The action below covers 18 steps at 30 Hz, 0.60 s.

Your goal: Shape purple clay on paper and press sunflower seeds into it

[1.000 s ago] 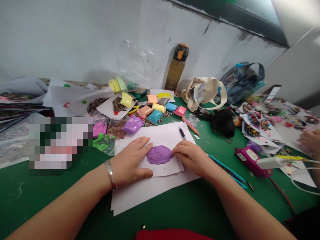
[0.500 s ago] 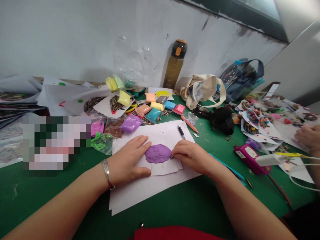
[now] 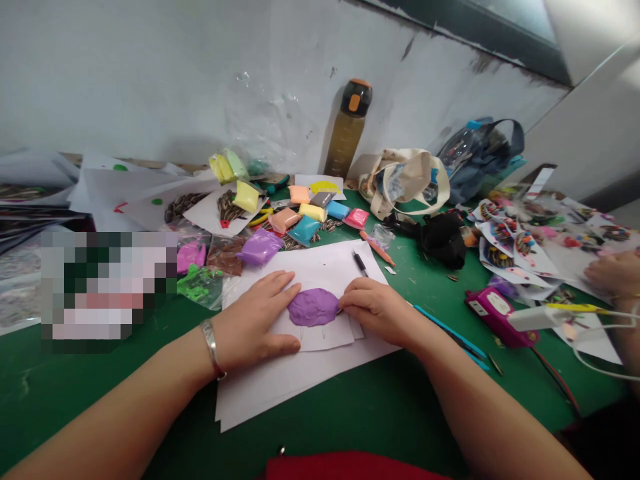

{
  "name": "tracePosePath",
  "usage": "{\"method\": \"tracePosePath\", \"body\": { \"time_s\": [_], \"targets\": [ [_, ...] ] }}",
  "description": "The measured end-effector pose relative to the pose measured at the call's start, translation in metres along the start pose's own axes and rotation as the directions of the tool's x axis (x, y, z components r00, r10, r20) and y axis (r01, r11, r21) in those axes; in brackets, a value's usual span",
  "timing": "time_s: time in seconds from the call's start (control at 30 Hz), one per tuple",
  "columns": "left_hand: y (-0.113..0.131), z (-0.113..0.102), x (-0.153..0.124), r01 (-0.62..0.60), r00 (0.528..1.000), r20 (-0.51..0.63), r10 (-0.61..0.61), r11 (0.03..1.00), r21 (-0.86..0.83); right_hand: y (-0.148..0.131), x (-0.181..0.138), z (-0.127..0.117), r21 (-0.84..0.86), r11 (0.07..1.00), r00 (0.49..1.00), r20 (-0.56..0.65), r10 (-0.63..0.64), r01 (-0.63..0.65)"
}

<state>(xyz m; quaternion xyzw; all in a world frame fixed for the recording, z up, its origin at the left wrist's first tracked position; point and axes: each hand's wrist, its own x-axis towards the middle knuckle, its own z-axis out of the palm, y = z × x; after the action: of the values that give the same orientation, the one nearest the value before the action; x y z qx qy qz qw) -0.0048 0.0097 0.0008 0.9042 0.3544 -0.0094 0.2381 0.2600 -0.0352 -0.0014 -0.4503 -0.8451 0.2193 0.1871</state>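
A flat oval of purple clay (image 3: 313, 307) is pressed onto a small white paper sheet (image 3: 325, 337), which lies on larger white sheets (image 3: 280, 387) on the green table (image 3: 380, 413). My left hand (image 3: 255, 323) lies flat on the paper at the clay's left edge, fingers stretched out, a silver bracelet on its wrist. My right hand (image 3: 377, 310) is curled at the clay's right edge, fingertips pinched on a small thin thing I cannot make out, touching the clay. A black pen (image 3: 361, 263) lies on the sheets behind my right hand.
Several coloured clay packets (image 3: 305, 220) and sunflower seeds on paper (image 3: 225, 207) lie behind the sheets. A brown bottle (image 3: 349, 130) stands at the wall, bags (image 3: 410, 180) beside it. At the right are a magenta device (image 3: 493, 310), a glue gun (image 3: 545, 317), and another person's hand (image 3: 613, 273).
Both hands keep their places at the clay's edges. The view has drifted slightly, so everything sits a little lower-left in the picture.
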Motion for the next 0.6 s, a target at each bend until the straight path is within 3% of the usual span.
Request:
{"method": "tracePosePath", "body": {
  "time_s": [0.6],
  "targets": [
    [-0.0009,0.0005,-0.0014,-0.002,1.000,-0.008,0.002,1.000,-0.006,-0.0091,0.0004,0.0001,-0.031,0.999,1.000,0.005,-0.031,0.031]
  ]
}}
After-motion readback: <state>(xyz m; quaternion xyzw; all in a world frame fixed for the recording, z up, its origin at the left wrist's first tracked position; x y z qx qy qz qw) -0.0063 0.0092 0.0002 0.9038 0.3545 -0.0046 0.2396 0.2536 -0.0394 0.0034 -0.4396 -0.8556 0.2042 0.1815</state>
